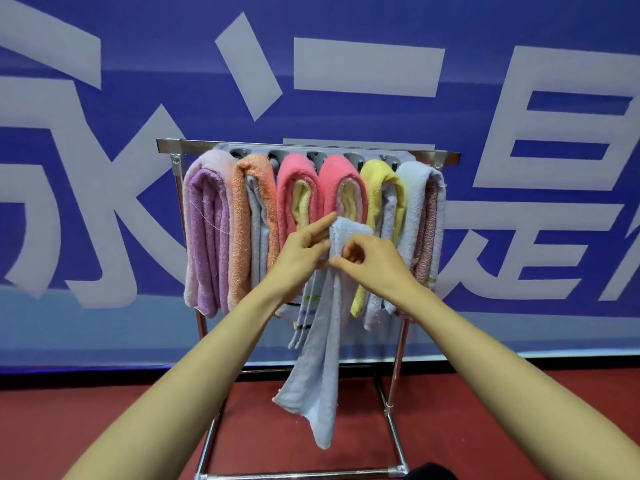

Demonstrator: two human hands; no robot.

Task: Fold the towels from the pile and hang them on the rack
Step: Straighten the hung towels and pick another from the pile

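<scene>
Hanging limp before the middle of the rack (311,149), the blue towel (320,362) looks light and floppy; left hand (303,252) and right hand (375,266) each have a grip clamped on its bunched top; a sensible hold.

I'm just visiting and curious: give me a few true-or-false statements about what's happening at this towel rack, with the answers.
1. The left hand and the right hand both hold a pale blue towel. True.
2. The rack is bare. False: folded towels already hang side by side along its bar.
3. A purple towel hangs at the end of the rack on the left of the view. True.
4. The pale blue towel lies spread flat on the red floor. False: it dangles from the hands in front of the rack.
</scene>
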